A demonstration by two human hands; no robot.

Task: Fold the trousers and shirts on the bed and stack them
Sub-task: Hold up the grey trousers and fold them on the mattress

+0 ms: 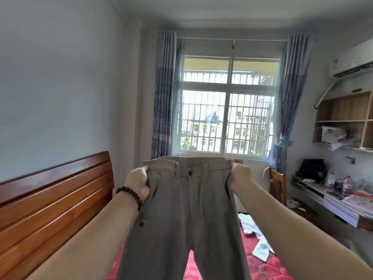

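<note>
Grey trousers (187,215) hang spread out in front of me, front side facing me, waistband up and both legs dangling toward the red bed (262,267). My left hand (138,180), with a dark bead bracelet on its wrist, grips the left end of the waistband. My right hand (241,174) grips the right end. A white garment (256,237) lies crumpled on the bed to the right behind the trousers.
A wooden headboard (54,199) runs along the left. A barred window (228,106) with blue curtains faces me. At the right stand a wooden chair (278,184), a cluttered desk (339,201) with bottles, and wall shelves (347,118).
</note>
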